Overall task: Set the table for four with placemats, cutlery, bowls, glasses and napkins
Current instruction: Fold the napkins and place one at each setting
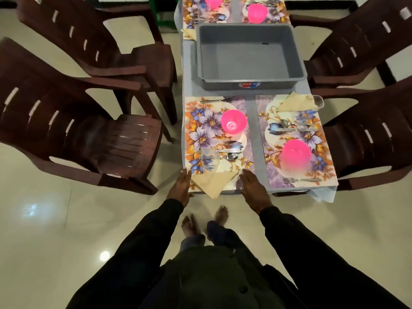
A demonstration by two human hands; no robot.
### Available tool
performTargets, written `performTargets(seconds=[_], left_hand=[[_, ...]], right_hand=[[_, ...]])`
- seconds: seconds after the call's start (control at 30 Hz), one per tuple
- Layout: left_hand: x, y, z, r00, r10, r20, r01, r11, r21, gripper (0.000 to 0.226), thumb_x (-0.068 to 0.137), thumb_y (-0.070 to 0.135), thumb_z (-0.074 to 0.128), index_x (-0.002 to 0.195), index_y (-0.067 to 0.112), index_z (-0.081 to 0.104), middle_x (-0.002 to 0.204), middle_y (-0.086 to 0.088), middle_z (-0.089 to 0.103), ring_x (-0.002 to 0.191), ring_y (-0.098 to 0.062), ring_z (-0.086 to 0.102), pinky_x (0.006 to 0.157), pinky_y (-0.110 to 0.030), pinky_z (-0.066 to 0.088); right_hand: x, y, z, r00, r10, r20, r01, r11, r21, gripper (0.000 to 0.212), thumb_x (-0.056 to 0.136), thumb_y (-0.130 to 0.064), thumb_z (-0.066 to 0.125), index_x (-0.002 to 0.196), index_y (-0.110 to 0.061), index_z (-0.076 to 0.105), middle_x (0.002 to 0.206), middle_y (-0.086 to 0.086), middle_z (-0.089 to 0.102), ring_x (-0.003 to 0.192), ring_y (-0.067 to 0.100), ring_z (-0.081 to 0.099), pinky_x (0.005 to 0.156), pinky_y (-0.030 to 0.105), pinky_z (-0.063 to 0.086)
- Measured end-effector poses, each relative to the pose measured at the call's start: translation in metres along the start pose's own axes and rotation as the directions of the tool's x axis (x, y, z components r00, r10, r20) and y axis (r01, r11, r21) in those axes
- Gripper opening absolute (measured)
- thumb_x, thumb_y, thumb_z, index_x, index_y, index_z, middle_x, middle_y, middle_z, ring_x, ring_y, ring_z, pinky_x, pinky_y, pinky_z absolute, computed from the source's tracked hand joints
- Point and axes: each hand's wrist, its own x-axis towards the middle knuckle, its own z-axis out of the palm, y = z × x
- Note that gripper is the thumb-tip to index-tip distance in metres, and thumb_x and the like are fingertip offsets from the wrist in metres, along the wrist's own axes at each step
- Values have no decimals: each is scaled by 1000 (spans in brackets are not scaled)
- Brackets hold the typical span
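Two floral placemats lie at the table's near end. The left placemat (207, 121) carries a pink bowl (233, 121), a clear glass (209, 156), a spoon (231, 156) and a cream napkin (213, 181) hanging over the near edge. The right placemat (323, 152) holds a pink bowl (296, 155), a fork (301, 180), a napkin (289, 103) and a glass (316, 101). My left hand (181, 188) and my right hand (253, 188) lie flat with straight fingers on either side of the near napkin, holding nothing.
A grey plastic tub (249, 83) sits mid-table, with nothing in it. Two more placemats with pink bowls (257, 13) lie beyond it. Dark brown plastic chairs (93, 139) flank both sides. My bare feet (205, 219) stand on a glossy tiled floor.
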Motion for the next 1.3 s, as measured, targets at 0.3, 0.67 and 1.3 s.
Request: performTargets(seconds=[0.3, 0.67, 1.3], left_hand=[[9, 7, 9, 997, -75, -24, 74, 997, -30, 99, 81, 5, 80, 160, 21, 23, 163, -13, 31, 140, -37, 46, 109, -46, 46], [8, 16, 8, 987, -130, -98, 119, 986, -115, 91, 79, 3, 82, 156, 19, 35, 150, -12, 51, 125, -36, 59, 100, -49, 54], [16, 34, -31, 991, -132, -21, 122, 956, -268, 82, 78, 15, 87, 148, 12, 44, 149, -11, 51, 134, -33, 50, 111, -43, 43]], right_hand=[[6, 5, -9, 998, -62, 23, 64, 994, -86, 58, 77, 2, 83, 131, -2, 62, 146, 19, 54, 136, 36, 52, 99, 48, 53], [5, 9, -5, 999, -46, 14, 46, 999, -23, 61, 82, -2, 80, 139, -3, 56, 151, 18, 49, 142, 34, 45, 104, 47, 50], [30, -32, -2, 967, -65, -244, 59, 998, -34, 30, 71, -4, 84, 97, -5, 68, 103, 16, 67, 98, 34, 63, 76, 42, 57]])
